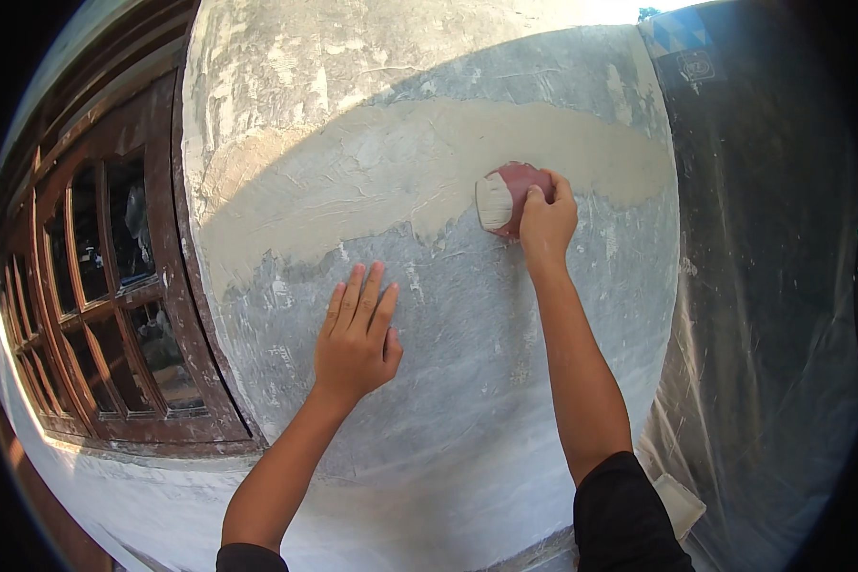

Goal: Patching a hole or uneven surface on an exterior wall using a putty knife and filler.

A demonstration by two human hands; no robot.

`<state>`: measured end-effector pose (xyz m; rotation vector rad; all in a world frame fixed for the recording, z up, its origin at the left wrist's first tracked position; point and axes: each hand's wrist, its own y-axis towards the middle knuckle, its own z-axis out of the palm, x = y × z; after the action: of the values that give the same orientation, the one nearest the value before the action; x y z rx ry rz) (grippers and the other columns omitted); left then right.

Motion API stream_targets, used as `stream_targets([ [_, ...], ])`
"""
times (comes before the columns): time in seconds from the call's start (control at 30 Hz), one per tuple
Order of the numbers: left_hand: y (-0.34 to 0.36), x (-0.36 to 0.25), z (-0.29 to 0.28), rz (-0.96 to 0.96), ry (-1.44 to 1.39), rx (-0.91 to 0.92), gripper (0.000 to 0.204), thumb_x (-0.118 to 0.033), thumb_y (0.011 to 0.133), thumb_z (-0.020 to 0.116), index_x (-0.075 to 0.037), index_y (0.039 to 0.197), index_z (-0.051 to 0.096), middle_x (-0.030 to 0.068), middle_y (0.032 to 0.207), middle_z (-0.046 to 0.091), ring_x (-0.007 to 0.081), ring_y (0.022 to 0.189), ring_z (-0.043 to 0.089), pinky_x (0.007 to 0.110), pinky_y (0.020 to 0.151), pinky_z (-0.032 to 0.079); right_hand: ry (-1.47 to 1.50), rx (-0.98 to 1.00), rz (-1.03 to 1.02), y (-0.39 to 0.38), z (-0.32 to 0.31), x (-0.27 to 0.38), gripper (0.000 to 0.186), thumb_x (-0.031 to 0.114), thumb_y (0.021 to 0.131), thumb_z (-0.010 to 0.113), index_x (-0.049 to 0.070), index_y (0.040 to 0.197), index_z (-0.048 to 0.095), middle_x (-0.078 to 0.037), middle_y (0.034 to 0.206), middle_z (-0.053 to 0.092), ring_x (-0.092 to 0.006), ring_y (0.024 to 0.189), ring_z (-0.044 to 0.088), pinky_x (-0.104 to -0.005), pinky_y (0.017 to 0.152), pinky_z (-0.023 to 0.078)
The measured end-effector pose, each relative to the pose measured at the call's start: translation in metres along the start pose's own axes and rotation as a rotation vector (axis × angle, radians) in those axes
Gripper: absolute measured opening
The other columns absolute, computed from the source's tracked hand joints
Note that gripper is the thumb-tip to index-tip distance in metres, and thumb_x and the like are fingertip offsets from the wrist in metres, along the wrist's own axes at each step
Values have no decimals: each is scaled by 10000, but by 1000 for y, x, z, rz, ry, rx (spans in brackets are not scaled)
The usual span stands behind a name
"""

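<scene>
My right hand (548, 224) grips a dull red flat spreader (519, 176) against the grey plastered wall (448, 372), over the lower part of a band of cream filler (353, 172). Pale filler coats the spreader's left side. Lower and further left, my left hand (357, 338) lies on the bare grey surface with its fingers stretched out, holding nothing. The band runs across the wall with ridged, uneven edges. A curved line of sunlight crosses the upper left of the wall.
A brown wooden window frame (224, 419) with glass panes borders the wall on the left. Dark translucent plastic sheeting (772, 315) hangs along the right side, with a pale object (682, 505) low beside my right arm. A ledge (153, 481) runs below the window.
</scene>
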<state>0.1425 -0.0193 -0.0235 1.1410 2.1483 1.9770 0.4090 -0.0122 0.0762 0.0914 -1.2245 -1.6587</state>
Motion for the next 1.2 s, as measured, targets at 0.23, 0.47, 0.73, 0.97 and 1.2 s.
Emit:
stream_targets([
  [0.23, -1, 0, -2, -7, -6, 9, 562, -120, 792, 557, -14, 1342, 521, 207, 1507, 425, 390, 1421, 364, 504, 1161, 284, 107, 147, -116, -35, 15, 38, 313, 44, 857, 580, 19, 1164, 637, -214, 1041, 691, -330, 941, 672, -408, 868, 500],
  [0.47, 0, -1, 2, 0, -15, -9, 552, -121, 791, 557, -14, 1332, 531, 207, 1500, 434, 390, 1418, 369, 507, 1158, 289, -53, -16, -110, 7, -1, 2, 301, 51, 857, 566, 4, 1146, 636, -217, 1010, 690, -355, 939, 668, -410, 876, 500],
  [0.73, -1, 0, -1, -7, -6, -5, 548, -127, 782, 567, -18, 1318, 538, 209, 1497, 436, 390, 1419, 368, 507, 1161, 286, 69, 137, -111, -24, 15, 29, 303, 69, 862, 570, 3, 1150, 638, -213, 1039, 693, -336, 964, 668, -408, 889, 496],
  [0.97, 0, -1, 1, -4, -7, -5, 558, -124, 777, 569, -17, 1323, 531, 208, 1501, 431, 392, 1422, 362, 507, 1164, 281, -22, -135, 35, 19, -9, -6, 300, 94, 850, 575, 10, 1130, 640, -200, 1031, 697, -345, 961, 671, -416, 872, 504],
  [1.2, -1, 0, 0, -8, -1, -2, 557, -121, 773, 570, -19, 1320, 533, 207, 1501, 431, 392, 1421, 362, 506, 1166, 279, 94, 166, -125, -29, 18, 31, 283, 103, 843, 590, 16, 1109, 634, -212, 1005, 691, -362, 954, 667, -427, 859, 503],
])
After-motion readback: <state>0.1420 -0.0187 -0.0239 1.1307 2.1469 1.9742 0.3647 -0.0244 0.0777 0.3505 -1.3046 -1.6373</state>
